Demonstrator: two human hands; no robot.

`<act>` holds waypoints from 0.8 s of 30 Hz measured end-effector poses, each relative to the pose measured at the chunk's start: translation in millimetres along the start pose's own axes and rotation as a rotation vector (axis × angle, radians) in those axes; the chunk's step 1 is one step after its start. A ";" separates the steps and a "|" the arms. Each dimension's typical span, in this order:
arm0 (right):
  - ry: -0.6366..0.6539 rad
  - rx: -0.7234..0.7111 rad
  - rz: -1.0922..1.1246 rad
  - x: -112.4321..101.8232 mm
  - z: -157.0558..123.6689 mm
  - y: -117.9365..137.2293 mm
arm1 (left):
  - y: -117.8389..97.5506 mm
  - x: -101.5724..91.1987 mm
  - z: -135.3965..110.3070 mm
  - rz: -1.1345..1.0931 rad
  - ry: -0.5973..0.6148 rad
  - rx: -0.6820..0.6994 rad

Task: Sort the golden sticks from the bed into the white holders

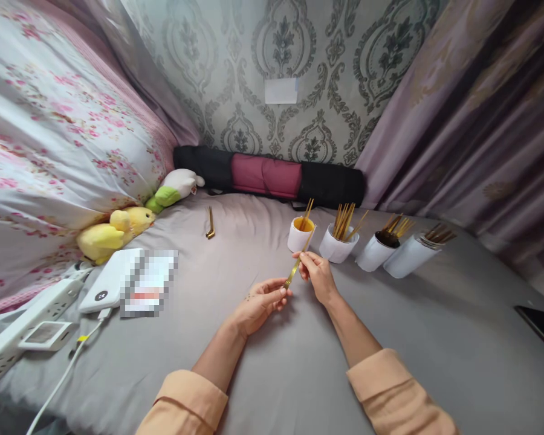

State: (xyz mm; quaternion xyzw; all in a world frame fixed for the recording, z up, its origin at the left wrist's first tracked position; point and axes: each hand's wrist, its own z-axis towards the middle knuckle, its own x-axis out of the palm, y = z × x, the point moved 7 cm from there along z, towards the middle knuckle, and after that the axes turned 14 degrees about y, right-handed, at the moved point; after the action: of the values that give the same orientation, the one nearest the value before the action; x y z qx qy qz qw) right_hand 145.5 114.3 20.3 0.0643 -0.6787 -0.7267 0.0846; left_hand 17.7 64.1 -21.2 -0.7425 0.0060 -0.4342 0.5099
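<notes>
My left hand and my right hand both pinch one thin gold utensil over the grey bedsheet. The left fingers grip its lower end, the right fingers its middle, and its upper end points toward a white cup with a yellow inside. That cup holds a few more gold pieces. To its right stand a second white cup with several gold utensils, then two tilted cups with more. A lone gold piece lies on the sheet at the back left.
A black and maroon roll bag lies along the patterned wall. Yellow and green plush toys rest by a floral duvet on the left. A power bank, power strip and cable sit at the left; a dark phone at the right edge.
</notes>
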 end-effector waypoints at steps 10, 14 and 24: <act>-0.044 0.001 -0.036 -11.6 2.4 10.9 | -1.1 2.7 0.1 0.012 0.001 -0.020; -0.067 0.005 -0.034 -18.6 4.2 13.8 | -0.1 2.5 -0.2 0.013 -0.003 -0.030; -0.092 -0.011 -0.024 -29.1 12.3 23.0 | 0.7 1.6 -0.8 0.021 0.004 -0.026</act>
State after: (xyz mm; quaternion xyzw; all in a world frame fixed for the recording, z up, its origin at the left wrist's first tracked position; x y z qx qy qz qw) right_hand 172.1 130.9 43.4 0.0383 -0.6770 -0.7337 0.0448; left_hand 18.6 62.4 -20.6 -0.7480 0.0203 -0.4303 0.5049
